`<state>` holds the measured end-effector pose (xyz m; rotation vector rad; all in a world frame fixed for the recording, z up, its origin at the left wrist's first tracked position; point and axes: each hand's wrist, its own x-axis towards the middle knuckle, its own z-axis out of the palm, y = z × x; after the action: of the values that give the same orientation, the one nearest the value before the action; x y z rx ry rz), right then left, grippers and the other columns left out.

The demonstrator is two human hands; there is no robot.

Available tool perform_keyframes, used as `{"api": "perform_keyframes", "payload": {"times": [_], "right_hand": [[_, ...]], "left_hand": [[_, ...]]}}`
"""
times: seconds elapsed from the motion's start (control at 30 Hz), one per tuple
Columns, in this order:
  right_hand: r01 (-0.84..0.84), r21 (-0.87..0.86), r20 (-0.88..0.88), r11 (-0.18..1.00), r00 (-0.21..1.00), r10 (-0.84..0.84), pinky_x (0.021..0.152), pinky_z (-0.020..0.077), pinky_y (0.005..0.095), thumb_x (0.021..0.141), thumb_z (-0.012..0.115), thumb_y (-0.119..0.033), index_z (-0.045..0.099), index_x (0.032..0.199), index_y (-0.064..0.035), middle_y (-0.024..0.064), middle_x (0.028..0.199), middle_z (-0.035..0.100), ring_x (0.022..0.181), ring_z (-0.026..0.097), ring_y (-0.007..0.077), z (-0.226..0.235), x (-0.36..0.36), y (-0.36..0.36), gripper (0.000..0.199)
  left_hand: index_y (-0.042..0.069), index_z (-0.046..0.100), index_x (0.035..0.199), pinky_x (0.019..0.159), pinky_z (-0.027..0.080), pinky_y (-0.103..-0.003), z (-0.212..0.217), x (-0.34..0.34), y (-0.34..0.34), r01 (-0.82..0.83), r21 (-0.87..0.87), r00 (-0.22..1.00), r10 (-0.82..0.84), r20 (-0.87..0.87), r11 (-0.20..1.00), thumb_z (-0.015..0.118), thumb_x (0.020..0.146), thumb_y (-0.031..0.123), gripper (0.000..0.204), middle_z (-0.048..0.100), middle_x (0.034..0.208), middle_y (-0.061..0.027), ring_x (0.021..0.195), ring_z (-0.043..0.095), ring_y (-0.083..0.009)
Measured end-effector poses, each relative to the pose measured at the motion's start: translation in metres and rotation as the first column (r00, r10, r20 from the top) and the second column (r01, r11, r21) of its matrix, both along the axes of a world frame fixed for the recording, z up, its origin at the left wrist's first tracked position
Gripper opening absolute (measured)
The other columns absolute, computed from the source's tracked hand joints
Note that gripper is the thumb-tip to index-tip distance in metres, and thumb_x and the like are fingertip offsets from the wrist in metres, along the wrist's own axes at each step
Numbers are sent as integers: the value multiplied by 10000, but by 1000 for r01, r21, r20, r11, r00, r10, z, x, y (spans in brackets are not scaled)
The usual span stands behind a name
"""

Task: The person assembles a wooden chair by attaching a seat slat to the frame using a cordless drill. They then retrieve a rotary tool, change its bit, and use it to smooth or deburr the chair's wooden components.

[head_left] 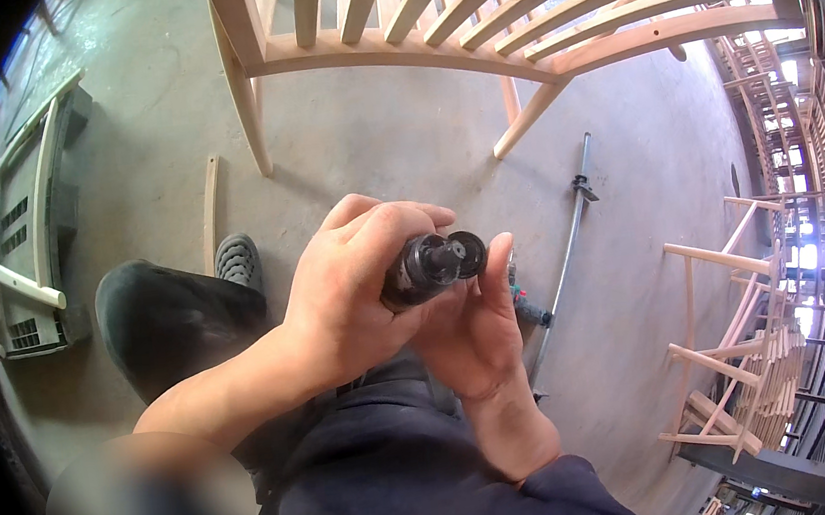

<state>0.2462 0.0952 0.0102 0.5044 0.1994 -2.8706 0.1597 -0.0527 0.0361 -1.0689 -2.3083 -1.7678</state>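
Between my hands, in front of my body, is a black bottle (412, 276) with its round flip-top lid (470, 251) swung open and its nozzle facing up towards me. My left hand (354, 279) wraps round the bottle from the left, fingers curled over its far side. From below and the right, my right hand (471, 337) cups the bottle, its thumb upright beside the lid. The right hand's other fingers are mostly hidden behind the bottle and my left hand.
Ahead stands a slatted wooden frame on legs (401, 56). A long metal bar clamp (564, 267) lies on the floor at right, beside a partly hidden green-and-black tool (531, 310). Wooden chair frames (728, 345) stand farther right. At left are a wooden strip (213, 213) and a grey plastic pallet (23, 238).
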Motion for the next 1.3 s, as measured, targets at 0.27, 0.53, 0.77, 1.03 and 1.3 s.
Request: {"api": "perform_keyframes", "payload": {"times": [0.27, 0.53, 0.77, 1.03, 1.3], "right_hand": [[-13, -32, -16, 999, 1000, 13, 1148, 389, 445, 997, 470, -676, 525, 1408, -61, 110, 1422, 568, 1352, 511, 260, -5, 1, -13, 742], [19, 175, -145, 984, 989, 6, 1139, 391, 403, 1072, 478, -447, 510, 1436, -91, 48, 1424, 570, 1295, 544, 182, -25, 17, -12, 510], [173, 461, -159, 870, 981, -111, 1046, 495, 362, 969, 692, -76, 546, 1385, -37, 89, 1349, 614, 1224, 608, 200, -27, 16, -18, 443], [198, 551, -162, 811, 978, -128, 1021, 528, 375, 910, 777, -82, 623, 1245, -50, 72, 1251, 668, 1165, 646, 212, -30, 12, -19, 371], [216, 575, -173, 789, 975, -140, 1006, 537, 371, 883, 814, -115, 620, 1211, -66, 57, 1202, 663, 1121, 650, 197, -34, 9, -20, 384]], "left_hand": [[62, 600, 1107, 904, 541, -364, 0, -5, -3, 73, -42, 994, -69, 90, 996, 879, 684, -13, 512, 726, 1117, -114, 1012, 674, -255], [74, 543, 1081, 959, 541, -372, 7, -6, -7, 69, 198, 970, -112, 215, 978, 893, 746, -1, 490, 719, 1094, -168, 1041, 695, -248], [63, 611, 1114, 838, 549, -341, 8, -1, -4, 28, 295, 968, -100, 230, 955, 864, 736, 12, 457, 707, 1045, -99, 934, 701, -248], [64, 611, 1116, 812, 557, -362, 10, -1, -6, 47, 276, 979, -98, 176, 960, 875, 715, 17, 483, 697, 1024, -113, 930, 712, -302], [89, 561, 1095, 898, 522, -325, 11, -2, -11, 96, 198, 976, -131, 176, 976, 939, 741, 155, 522, 708, 1122, -123, 991, 674, -225]]}}
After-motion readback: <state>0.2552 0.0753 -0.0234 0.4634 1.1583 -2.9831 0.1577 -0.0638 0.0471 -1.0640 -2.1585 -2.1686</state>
